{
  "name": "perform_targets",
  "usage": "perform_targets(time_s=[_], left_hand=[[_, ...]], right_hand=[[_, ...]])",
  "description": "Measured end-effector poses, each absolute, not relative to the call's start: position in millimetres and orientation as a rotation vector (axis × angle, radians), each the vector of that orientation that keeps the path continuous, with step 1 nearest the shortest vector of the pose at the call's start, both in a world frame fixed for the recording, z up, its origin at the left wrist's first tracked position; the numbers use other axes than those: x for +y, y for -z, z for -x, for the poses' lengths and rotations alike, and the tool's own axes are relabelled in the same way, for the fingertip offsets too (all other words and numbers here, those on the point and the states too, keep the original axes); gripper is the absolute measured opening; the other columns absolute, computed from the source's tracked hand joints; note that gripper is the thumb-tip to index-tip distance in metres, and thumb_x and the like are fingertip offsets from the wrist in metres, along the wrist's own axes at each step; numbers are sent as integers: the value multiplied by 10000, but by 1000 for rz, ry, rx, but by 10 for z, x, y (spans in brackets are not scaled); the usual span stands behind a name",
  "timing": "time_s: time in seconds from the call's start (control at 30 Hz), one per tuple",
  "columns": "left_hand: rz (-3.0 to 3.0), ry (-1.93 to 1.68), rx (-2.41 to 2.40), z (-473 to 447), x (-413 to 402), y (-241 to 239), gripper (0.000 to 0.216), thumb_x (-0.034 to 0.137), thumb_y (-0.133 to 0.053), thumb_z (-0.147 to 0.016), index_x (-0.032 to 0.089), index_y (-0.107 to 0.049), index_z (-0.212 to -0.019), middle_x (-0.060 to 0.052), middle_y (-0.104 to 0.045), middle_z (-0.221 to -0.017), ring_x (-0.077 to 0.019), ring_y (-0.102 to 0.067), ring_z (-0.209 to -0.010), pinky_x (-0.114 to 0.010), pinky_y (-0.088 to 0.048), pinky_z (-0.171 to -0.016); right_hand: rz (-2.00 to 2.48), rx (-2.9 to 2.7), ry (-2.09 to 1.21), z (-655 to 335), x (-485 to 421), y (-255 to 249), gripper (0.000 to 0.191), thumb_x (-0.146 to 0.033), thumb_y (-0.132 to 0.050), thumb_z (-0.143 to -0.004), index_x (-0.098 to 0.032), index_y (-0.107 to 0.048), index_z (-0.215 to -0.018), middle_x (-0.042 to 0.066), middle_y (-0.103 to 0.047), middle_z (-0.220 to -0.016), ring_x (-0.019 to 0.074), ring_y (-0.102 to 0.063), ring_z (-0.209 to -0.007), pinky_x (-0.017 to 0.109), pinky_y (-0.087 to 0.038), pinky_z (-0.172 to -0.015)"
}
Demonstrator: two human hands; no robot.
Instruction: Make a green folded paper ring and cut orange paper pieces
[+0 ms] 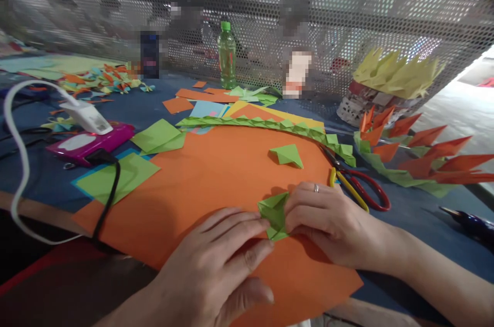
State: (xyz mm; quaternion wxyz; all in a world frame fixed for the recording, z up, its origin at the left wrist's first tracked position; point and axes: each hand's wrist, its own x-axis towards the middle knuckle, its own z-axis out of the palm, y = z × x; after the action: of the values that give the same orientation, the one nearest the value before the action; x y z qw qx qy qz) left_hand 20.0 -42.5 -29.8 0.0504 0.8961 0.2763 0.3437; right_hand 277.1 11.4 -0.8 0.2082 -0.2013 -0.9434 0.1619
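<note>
A small green folded paper lies on a large orange sheet. My right hand, with a ring on one finger, pinches its right edge; the thumb is mostly hidden. My left hand lies with its fingers stretched out, fingertips touching the left edge of the same piece. Just beyond is another folded green piece. Along the sheet's far side runs a long chain of green folded pieces. Scissors with red and yellow handles rest near my right hand.
Green squares lie at the left by a purple power strip with a white charger. A green-capped bottle stands before a perforated metal screen. Orange-spiked and yellow paper crafts and a pen are right.
</note>
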Motion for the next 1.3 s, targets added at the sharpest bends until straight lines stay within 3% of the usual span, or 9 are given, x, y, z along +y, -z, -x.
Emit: perform_targets(time_s=[0.2,0.6,0.77,0.93,1.17,1.3], left_hand=[[-2722,-1098,865,-205,-442,324,406,478,-474,-1022,172,-707,-1154,-78,-714,-1204,-195,-638,-1145,-341,-460,-1085],[-2739,-1060,808,-158,-420,290,438,515,-476,-1011,186,-688,-1207,-90,-700,-1248,-215,-617,-1197,-357,-448,-1105],[-2832,-969,859,-177,-434,336,633,609,-355,-1011,144,-579,-1377,-113,-676,-1292,-231,-591,-1224,-384,-429,-1125],[-2902,-918,928,-220,-451,398,674,686,-425,-950,181,-607,-1358,-98,-681,-1253,-256,-586,-1184,-436,-417,-1115],[-2939,-903,927,-239,-443,405,637,654,-470,-954,168,-620,-1338,-94,-676,-1234,-256,-577,-1151,-428,-415,-1090],[-2932,-911,935,-247,-441,437,621,631,-433,-980,177,-599,-1371,-91,-675,-1241,-259,-563,-1171,-422,-394,-1104]], right_hand=[[510,-2752,-169,-2794,73,-29,167,-67,-550,-924,-162,-652,-1016,66,-685,-948,204,-580,-881,368,-449,-785],[479,-2679,-280,-2766,103,-42,156,-73,-563,-937,-146,-687,-998,71,-719,-972,187,-631,-935,343,-503,-867],[477,-2665,-302,-2777,106,-25,169,-60,-552,-932,-156,-678,-990,69,-722,-977,191,-631,-929,344,-513,-826],[472,-2668,-295,-2775,108,-58,219,-30,-546,-895,-162,-685,-1000,68,-720,-984,198,-622,-944,356,-505,-838],[516,-2631,-349,-2805,89,-130,274,-67,-539,-767,-174,-701,-960,67,-694,-914,206,-597,-826,372,-507,-774],[484,-2536,-252,-2861,110,-130,385,-29,-482,-759,-170,-721,-1026,90,-713,-985,214,-587,-867,393,-509,-815]])
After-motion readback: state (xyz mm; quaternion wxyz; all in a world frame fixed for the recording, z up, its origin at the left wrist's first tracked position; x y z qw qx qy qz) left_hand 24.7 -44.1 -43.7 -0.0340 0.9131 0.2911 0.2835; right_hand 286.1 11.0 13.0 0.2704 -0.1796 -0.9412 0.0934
